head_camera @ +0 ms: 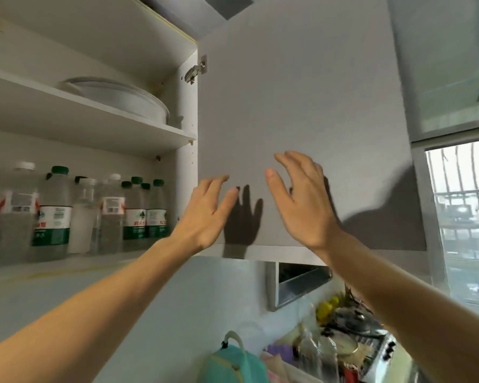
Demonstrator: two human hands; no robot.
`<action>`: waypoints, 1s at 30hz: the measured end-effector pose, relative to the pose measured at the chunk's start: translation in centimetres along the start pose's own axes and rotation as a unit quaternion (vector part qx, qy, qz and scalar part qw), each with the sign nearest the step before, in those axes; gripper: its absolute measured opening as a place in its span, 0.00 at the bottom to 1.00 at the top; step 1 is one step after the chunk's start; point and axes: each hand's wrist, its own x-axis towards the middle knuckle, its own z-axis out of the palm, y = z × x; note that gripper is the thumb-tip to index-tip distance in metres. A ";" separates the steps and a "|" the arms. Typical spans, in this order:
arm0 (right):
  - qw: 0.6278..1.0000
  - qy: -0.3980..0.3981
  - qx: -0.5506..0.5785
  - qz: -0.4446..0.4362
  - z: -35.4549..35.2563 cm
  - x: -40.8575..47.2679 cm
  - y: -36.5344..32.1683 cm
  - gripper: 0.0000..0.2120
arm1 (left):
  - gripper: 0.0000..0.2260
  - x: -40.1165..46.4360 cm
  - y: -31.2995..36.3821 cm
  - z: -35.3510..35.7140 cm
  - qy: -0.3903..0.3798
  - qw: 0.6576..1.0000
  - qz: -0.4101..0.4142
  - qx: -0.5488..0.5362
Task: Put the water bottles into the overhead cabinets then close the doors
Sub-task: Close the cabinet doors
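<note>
Several water bottles (53, 211) with green and white caps stand in a row on the lower shelf of the open overhead cabinet (94, 261) at the left. The grey cabinet door (302, 92) hangs open, swung out to the right of the shelves on its hinge (195, 71). Both my hands are raised in front of the door's lower part. My left hand (208, 211) has relaxed, spread fingers near the door's hinge-side edge and holds nothing. My right hand (302, 200) is likewise spread before the door face. Whether either hand touches the door I cannot tell.
A stack of white dishes (122, 98) sits on the upper shelf. Below the cabinet a metal range hood (296, 286) juts out over a cluttered counter (343, 341). A teal bag (233, 363) stands at the bottom. A barred window (465, 217) fills the right.
</note>
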 end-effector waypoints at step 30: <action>0.832 -0.120 0.538 0.062 -11.0 -8.6 7.1 0.15 | 0.28 -5.6 17.9 4.5 0.007 0.997 0.000 -0.079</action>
